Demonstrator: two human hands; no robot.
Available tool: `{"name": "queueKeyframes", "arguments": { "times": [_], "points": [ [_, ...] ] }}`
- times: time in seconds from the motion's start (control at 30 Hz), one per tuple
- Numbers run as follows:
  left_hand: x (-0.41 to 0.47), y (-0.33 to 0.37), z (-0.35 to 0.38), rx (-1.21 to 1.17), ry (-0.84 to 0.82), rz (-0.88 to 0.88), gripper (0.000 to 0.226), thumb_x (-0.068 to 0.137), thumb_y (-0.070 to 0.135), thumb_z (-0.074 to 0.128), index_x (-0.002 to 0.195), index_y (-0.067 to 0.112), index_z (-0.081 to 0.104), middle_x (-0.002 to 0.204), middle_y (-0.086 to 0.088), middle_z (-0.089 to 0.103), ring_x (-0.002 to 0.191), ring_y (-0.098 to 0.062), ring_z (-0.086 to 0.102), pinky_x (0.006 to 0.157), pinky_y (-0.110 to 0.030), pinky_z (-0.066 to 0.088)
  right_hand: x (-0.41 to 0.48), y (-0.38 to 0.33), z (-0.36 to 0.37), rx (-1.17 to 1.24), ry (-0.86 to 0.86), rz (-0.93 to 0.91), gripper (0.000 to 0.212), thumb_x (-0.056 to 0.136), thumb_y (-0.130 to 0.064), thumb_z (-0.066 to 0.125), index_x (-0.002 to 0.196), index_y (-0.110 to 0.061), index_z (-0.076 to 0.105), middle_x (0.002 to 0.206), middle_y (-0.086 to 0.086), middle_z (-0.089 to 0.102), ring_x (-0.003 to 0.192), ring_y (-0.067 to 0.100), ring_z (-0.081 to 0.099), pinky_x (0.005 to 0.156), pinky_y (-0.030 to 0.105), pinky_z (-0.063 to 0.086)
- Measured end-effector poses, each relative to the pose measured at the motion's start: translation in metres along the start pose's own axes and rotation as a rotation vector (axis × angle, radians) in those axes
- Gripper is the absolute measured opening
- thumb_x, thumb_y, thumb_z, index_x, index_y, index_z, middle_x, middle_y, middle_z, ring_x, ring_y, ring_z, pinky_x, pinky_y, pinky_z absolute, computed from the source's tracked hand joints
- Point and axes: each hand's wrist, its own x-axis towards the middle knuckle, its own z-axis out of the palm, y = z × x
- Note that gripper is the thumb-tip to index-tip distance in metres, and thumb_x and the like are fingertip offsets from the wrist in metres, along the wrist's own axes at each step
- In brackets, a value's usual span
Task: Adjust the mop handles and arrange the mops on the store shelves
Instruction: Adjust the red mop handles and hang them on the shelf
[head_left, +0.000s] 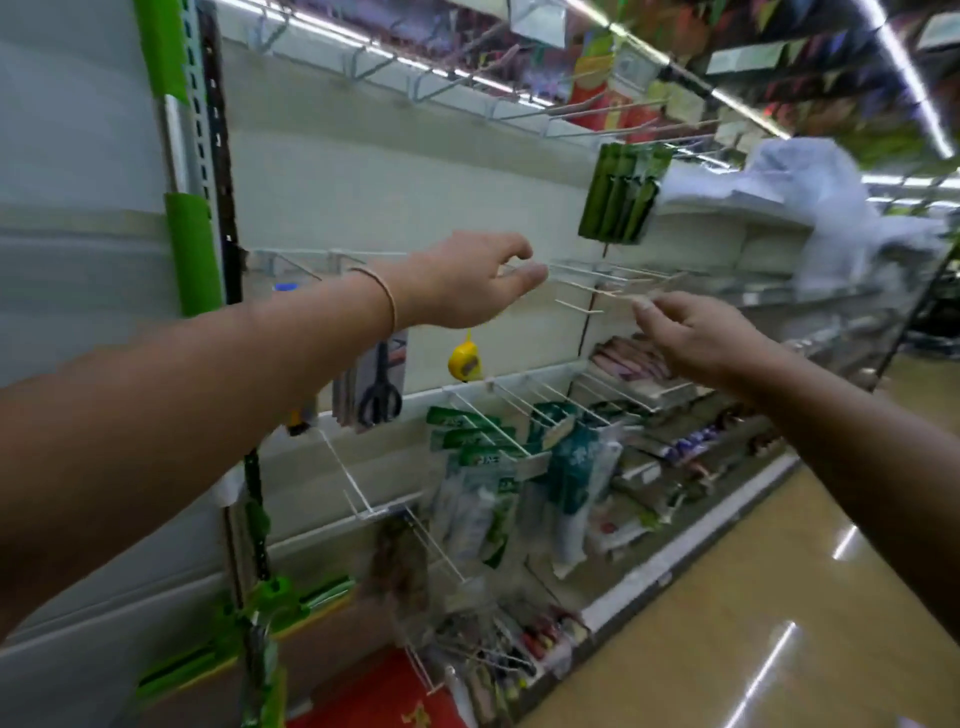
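Two hands were up at the shelf in the head view, a little apart from each other. The left hand (467, 283) had its thumb and fingers curled round a white wire hook (576, 271) that stuck out from the back wall of the shelves (363, 197). The right hand (696, 338) was by the tips of the hooks, with its fingers bent in. It was too blurry there to tell if it pinched a wire or held nothing.

The green mop (195, 254) was in neither hand. It stood well off to the left, upright against the shelf post, with its green head (280, 597) down low. Some scissors (379, 397) and a yellow tape measure (465, 361) hung just under the left wrist.

I think the step was getting a hook ready so a mop could hang there. No mop was on a hook yet, so most of the job looked left to do. Next, the hands would need to let go of the wires, reach back to the left and take the mop by its handle. The handle looked long, so it could knock the things hanging near it.
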Motion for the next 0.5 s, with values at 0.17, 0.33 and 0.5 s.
{"name": "queueKeyframes", "arguments": {
  "times": [0.17,0.33,0.5],
  "points": [
    [0.038,0.051,0.045,0.012,-0.097,0.088,0.054,0.101,0.05,0.036,0.143,0.017,0.042,0.144,-0.007,0.05,0.129,-0.025,0.047,0.103,-0.037,0.038,-0.016,0.081,-0.02,-0.041,0.014,0.136,0.053,0.102,-0.049,0.04,0.142,-0.016,0.05,0.139,0.01,0.057,0.126,0.028,0.053,0.104,0.041,0.043],
    [0.083,0.103,0.098,0.05,-0.203,0.176,0.06,0.1,0.052,0.036,0.148,0.017,0.036,0.151,-0.007,0.042,0.136,-0.025,0.041,0.113,-0.041,0.035,-0.027,0.159,-0.042,-0.088,0.012,0.196,0.055,0.101,-0.049,0.041,0.146,-0.016,0.044,0.141,0.011,0.054,0.127,0.028,0.052,0.105,0.048,0.044],
    [0.13,0.157,0.155,0.046,-0.289,0.227,0.057,0.098,0.054,0.039,0.144,0.019,0.04,0.139,-0.01,0.051,0.122,-0.027,0.051,0.104,-0.044,0.043,-0.034,0.236,-0.06,-0.051,0.009,0.276,0.057,0.101,-0.05,0.041,0.148,-0.018,0.041,0.145,0.01,0.051,0.131,0.029,0.049,0.107,0.049,0.043]
  ]
}}
